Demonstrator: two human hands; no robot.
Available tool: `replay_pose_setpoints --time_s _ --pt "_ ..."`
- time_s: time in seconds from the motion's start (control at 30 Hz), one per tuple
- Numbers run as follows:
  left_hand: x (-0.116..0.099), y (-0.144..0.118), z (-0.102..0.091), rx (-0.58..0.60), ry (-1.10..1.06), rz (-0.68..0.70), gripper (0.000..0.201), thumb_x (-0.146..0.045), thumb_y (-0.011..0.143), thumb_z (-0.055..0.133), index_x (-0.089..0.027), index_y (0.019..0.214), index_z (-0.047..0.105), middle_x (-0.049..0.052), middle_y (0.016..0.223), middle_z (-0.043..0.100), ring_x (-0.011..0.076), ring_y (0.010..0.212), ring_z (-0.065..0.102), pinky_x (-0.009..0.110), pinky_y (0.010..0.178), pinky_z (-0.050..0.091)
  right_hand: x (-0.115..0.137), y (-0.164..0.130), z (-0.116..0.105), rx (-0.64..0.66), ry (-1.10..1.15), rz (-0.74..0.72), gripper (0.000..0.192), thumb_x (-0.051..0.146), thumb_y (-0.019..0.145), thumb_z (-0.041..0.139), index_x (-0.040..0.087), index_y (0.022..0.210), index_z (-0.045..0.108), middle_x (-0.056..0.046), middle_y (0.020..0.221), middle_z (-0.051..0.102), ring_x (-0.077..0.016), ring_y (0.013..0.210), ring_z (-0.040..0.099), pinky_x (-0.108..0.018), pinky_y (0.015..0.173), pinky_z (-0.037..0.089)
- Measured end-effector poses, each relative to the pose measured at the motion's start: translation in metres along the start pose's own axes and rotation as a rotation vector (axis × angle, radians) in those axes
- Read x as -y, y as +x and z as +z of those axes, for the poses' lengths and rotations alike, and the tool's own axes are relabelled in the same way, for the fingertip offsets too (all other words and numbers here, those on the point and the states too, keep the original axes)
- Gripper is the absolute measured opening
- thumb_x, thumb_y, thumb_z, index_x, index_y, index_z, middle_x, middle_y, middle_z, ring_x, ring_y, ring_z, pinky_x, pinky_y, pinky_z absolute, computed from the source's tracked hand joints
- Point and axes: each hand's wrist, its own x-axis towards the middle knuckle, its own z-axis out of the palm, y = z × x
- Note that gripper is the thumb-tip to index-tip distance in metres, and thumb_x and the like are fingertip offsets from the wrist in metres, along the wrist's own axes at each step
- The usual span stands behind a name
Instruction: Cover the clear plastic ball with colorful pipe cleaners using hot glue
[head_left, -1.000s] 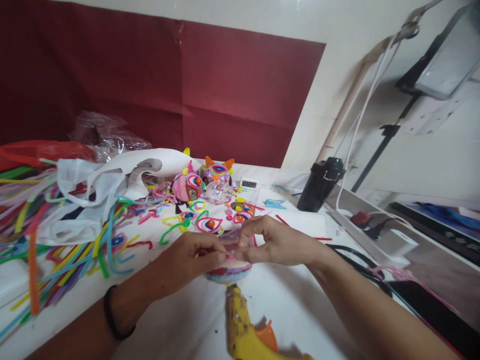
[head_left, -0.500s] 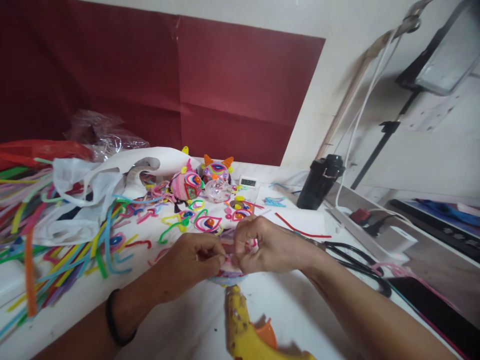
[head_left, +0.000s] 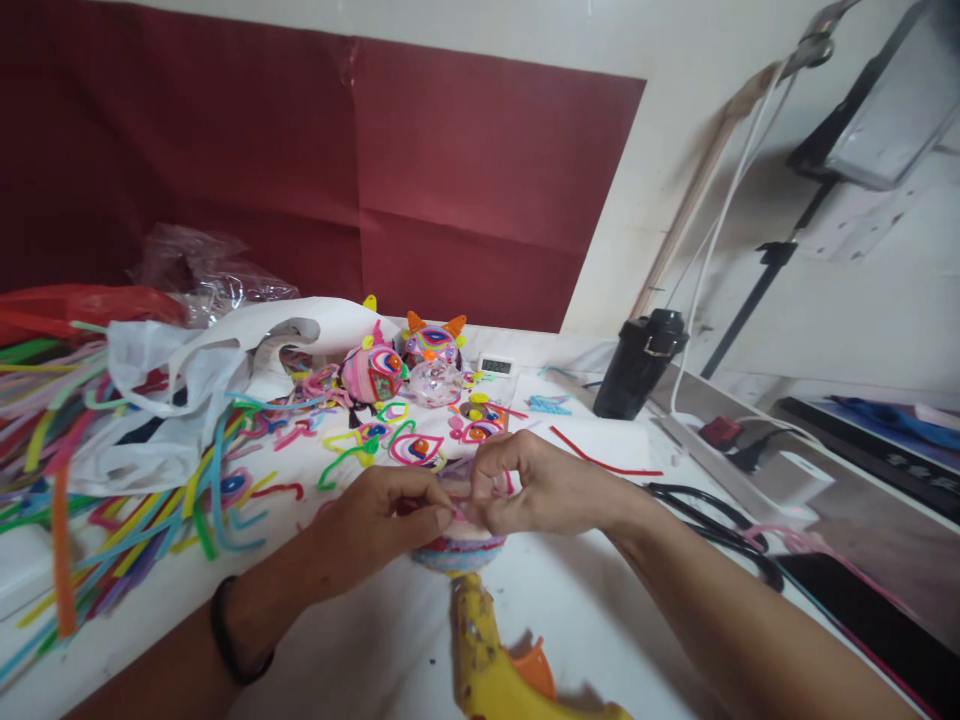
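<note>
We pinch the pipe-cleaner ball [head_left: 459,545] between our left hand [head_left: 379,520] and right hand [head_left: 544,490], just beyond the yellow glue gun [head_left: 495,665] on the worktop [head_left: 600,620].

Bright pipe cleaners [head_left: 112,480] in yellow, blue, green, orange and pink lie on a white table [head_left: 585,600]. A round craft ball [head_left: 457,548] is banded pink, blue and red. A yellow glue gun [head_left: 495,665] has an orange trigger. A dark red backdrop [head_left: 337,170], a black flask [head_left: 637,365], a white bag [head_left: 195,380]
</note>
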Motion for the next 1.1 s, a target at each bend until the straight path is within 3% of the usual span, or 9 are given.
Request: replay_pose_setpoints --time_s 0.43,0.63,0.93,1.1 --pt "0.008 0.002 0.005 -0.032 0.068 0.047 0.017 -0.023 0.074 0.053 -0.017 0.059 0.054 -0.005 0.058 0.047 0.0101 0.057 0.041 0.022 0.054 0.033 0.002 0.000 0.002 0.004 -0.210 -0.112 0.009 0.008 0.065 0.061 0.015 0.060 0.062 0.004 0.060 0.057 -0.0104 0.060 0.050 -0.023 0.064 0.041" --pt "0.002 0.000 0.008 -0.053 0.088 0.023 0.013 -0.022 0.069 0.053 -0.016 0.058 0.056 -0.004 0.058 0.049 0.0106 0.056 0.042 0.023 0.053 0.033 0.004 -0.001 0.006 0.040 -0.183 -0.166 0.015 0.006 0.064 0.056 0.015 0.052 0.056 0.005 0.056 0.054 -0.0081 0.052 0.043 -0.022 0.056 0.038" --pt "0.001 -0.001 0.009 -0.092 0.107 0.019 0.012 -0.020 0.069 0.052 -0.016 0.059 0.058 -0.004 0.059 0.051 0.0108 0.057 0.043 0.022 0.053 0.033 0.008 0.002 0.011 -0.033 -0.165 -0.211 0.025 0.007 0.061 0.059 0.017 0.046 0.043 0.007 0.051 0.043 -0.0068 0.049 0.037 -0.021 0.052 0.034" --pt "0.000 -0.001 0.006 -0.055 0.083 0.022 0.019 -0.026 0.077 0.051 -0.016 0.063 0.059 -0.004 0.060 0.048 0.0115 0.059 0.042 0.023 0.054 0.032 0.001 0.002 0.004 0.019 -0.083 -0.170 0.017 0.006 0.065 0.060 0.016 0.054 0.053 0.006 0.056 0.051 -0.0088 0.056 0.046 -0.022 0.058 0.037"
